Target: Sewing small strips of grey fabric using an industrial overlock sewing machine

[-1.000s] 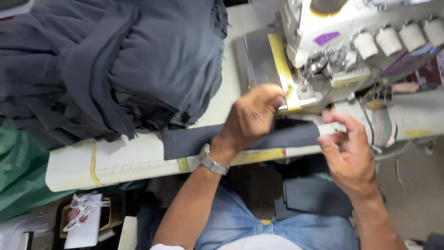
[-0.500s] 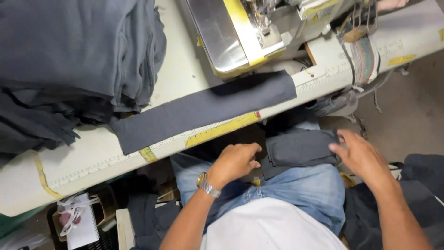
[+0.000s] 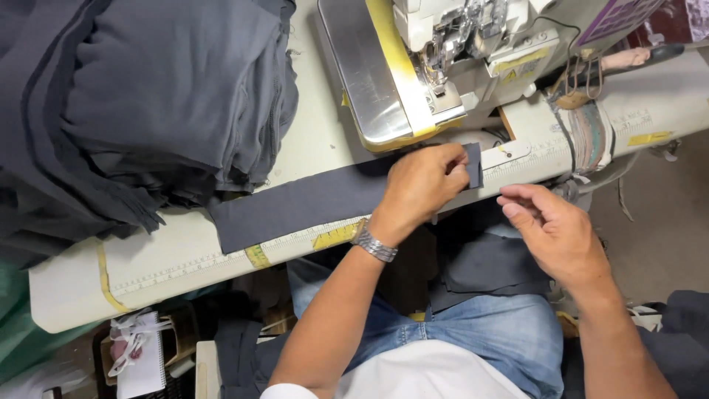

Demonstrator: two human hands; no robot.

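A large heap of dark grey folded garments (image 3: pixel 148 111) fills the view from nine to twelve o'clock, resting on the cream counter (image 3: pixel 185 258), whose front edge carries a printed ruler and patches of yellow tape. At one o'clock stands the sewing machine (image 3: pixel 443 52), with a polished metal bed plate edged in yellow and its needle area just above the work.

The long dark grey fabric strip (image 3: pixel 310 203) lies flat along the counter's front edge, running from roughly eight o'clock toward the centre, its right end just below the machine bed. The left hand (image 3: pixel 421 185), a metal watch on its wrist, is closed over that right end, fingers curled and pinching the cloth so a short tab shows past the knuckles. The right hand (image 3: pixel 550 229), at four o'clock, hovers loosely half open with its fingers slightly curled, holding nothing and a little apart from the strip's end. More dark cloth pieces (image 3: pixel 487 266) lie on the lap below, over blue jeans.

As a judgement: the strip hangs close to the counter's edge, so a careless tug could drag it off onto the lap. Its left end lies just beside the garment heap, where it could snag or pull a piece along. With only one hand gripping, the end may twist or fold before it meets the needle area, and the fingers are near the machine.
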